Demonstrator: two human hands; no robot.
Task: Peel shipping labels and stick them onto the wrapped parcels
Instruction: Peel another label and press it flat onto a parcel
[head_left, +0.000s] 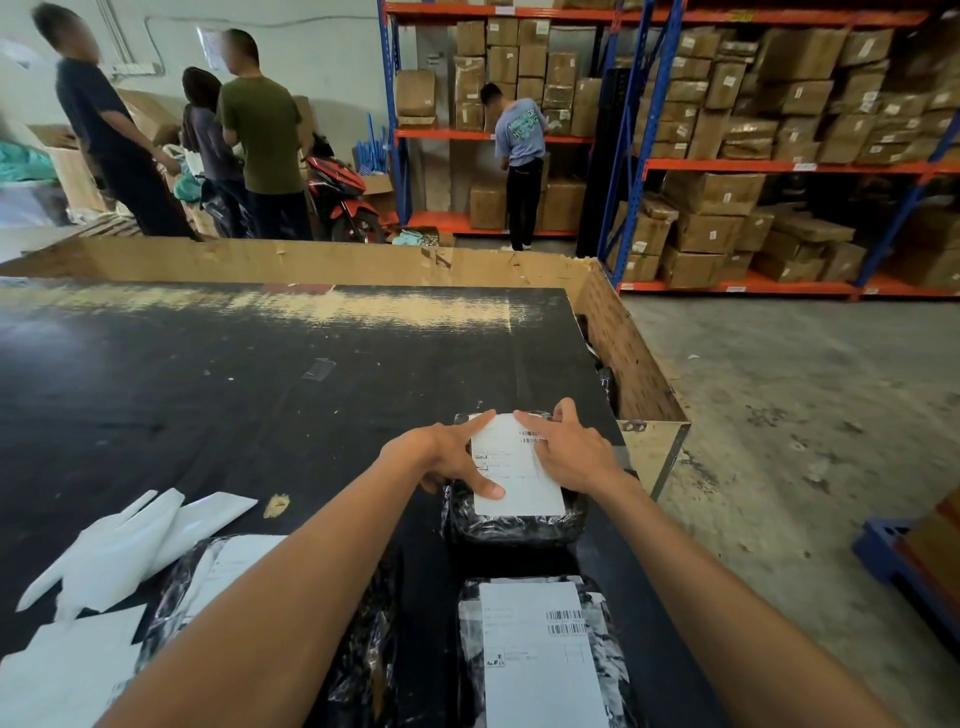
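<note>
A black wrapped parcel (511, 525) lies on the dark table near its right edge. A white shipping label (514, 467) lies flat on top of it. My left hand (447, 457) presses the label's left side with index finger and thumb stretched out. My right hand (569, 449) presses its right side with straight fingers. A second wrapped parcel (618, 654) with a white label (540, 654) on it lies nearer to me. A third parcel (358, 665) sits under my left forearm, partly hidden.
White peeled backing sheets (140, 535) lie scattered at the table's front left. A cardboard-walled bin (639, 379) borders the table (208, 395) on the right and far side. Several people stand beyond the table by shelves of cartons (727, 130). A blue crate (898, 556) sits on the floor at right.
</note>
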